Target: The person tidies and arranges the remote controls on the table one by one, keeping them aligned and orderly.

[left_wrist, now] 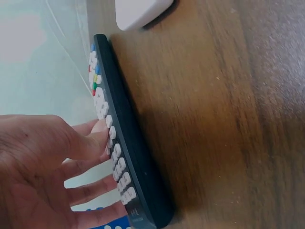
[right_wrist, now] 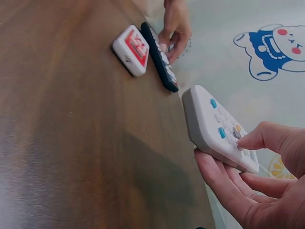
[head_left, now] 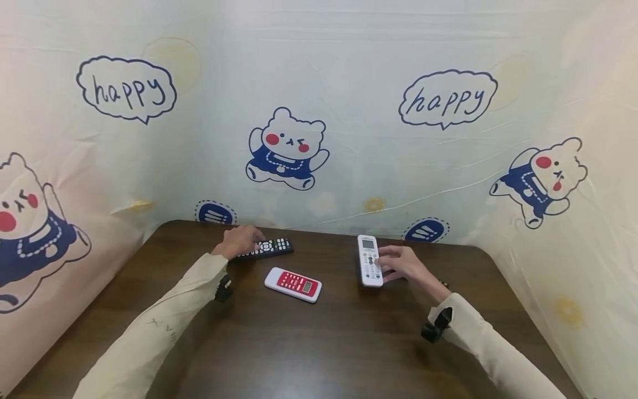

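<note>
A black remote control [head_left: 271,247] with white and coloured buttons lies near the table's far edge, at my left hand [head_left: 241,241]. The left wrist view has that thumb [left_wrist: 97,139] on the button face and the other fingers at the far side, their tips hidden behind the remote. My right hand [head_left: 406,265] holds a white remote control [head_left: 370,260] raised off the tabletop, thumb [right_wrist: 259,136] over its buttons and fingers beneath. Between the hands lies a white remote control with a red face [head_left: 293,284], untouched.
The brown wooden table [head_left: 299,354] carries all this. Behind and beside it hangs a pale curtain [head_left: 359,166] printed with bears and "happy" bubbles. Dark straps [head_left: 437,325] sit at both cuffs. A small dark object [head_left: 444,284] shows beside the right wrist.
</note>
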### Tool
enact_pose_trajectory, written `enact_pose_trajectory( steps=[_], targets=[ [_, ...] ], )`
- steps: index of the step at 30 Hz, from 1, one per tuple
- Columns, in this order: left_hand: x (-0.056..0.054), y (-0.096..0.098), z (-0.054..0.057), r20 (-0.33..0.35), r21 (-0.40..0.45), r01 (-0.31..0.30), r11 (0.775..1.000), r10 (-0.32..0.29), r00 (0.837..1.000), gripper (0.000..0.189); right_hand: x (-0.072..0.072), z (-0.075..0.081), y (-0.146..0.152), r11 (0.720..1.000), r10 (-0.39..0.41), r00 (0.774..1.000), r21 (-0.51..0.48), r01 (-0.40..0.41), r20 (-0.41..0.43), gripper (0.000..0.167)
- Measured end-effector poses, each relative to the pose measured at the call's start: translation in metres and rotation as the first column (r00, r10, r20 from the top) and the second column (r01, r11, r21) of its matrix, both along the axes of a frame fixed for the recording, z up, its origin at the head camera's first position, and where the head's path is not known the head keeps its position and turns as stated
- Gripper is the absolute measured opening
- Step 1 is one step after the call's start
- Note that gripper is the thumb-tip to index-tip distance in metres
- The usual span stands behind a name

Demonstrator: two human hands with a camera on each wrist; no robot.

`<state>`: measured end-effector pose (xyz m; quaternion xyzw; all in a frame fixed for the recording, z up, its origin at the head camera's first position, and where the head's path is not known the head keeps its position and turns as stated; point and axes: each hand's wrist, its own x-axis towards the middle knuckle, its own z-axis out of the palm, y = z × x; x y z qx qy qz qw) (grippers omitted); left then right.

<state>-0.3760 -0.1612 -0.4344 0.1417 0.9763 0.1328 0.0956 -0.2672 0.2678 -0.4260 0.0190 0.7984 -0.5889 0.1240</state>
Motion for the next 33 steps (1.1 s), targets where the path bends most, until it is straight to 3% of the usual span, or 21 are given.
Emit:
enact_pose_trajectory(
  steps=[8, 18, 26, 33],
  targets=[
    [0.007, -0.003, -0.002, -0.019, -0.041, -0.026, 0.999, 0.025, 1.0, 0.033, 0.011, -0.005, -0.005, 1.0, 0.015, 1.0, 0.016, -0.015, -0.009, 0.058],
    [0.005, 0.0, 0.003, -0.019, -0.038, -0.034, 0.999, 0.033, 0.999, 0.033, 0.028, -0.005, -0.004, 0.998, -0.009, 1.0, 0.062, 0.008, 0.03, 0.057],
    [-0.003, 0.005, 0.0, -0.041, -0.036, -0.027, 0.999, 0.026, 0.999, 0.033, 0.036, -0.013, 0.001, 0.995, -0.039, 0.998, 0.096, 0.035, 0.041, 0.057],
    [0.0, 0.004, 0.002, -0.004, -0.019, -0.004, 1.0, 0.004, 1.0, 0.034, 0.047, -0.018, 0.001, 0.991, 0.021, 0.999, 0.129, -0.024, 0.026, 0.054]
  ],
)
